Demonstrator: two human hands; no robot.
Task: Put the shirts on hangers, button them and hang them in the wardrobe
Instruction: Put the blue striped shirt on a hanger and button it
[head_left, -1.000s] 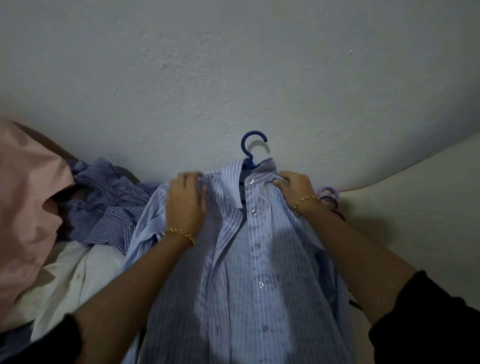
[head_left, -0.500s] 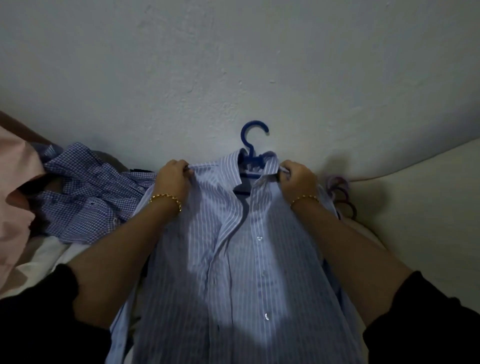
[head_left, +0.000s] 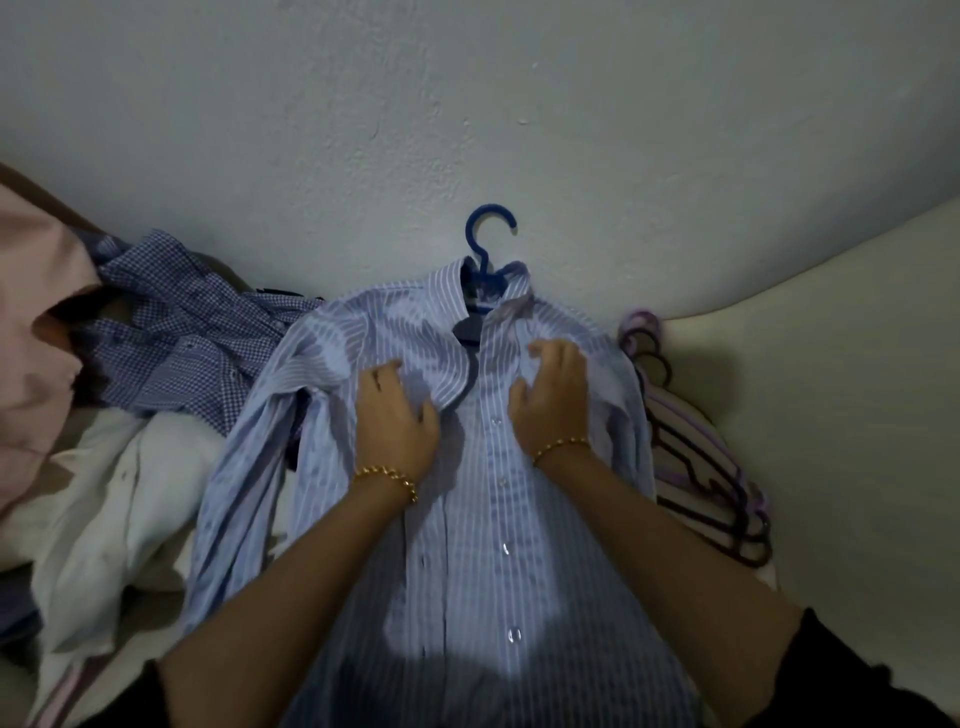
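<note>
Head view: the left hand (head_left: 397, 421) and right hand (head_left: 553, 395) lie on the striped shirt (head_left: 467, 545), fingers curled into its fabric either side of the buttons, with the blue hanger (head_left: 485, 244) beyond the fingertips at the collar.

The striped shirt (head_left: 498, 519) lay front-up on a blue hanger (head_left: 485, 249), collar open, hook sticking out above. Left of this shirt lay a crumpled checked shirt (head_left: 182, 353) — right of it, spare hangers (head_left: 691, 452).
</note>
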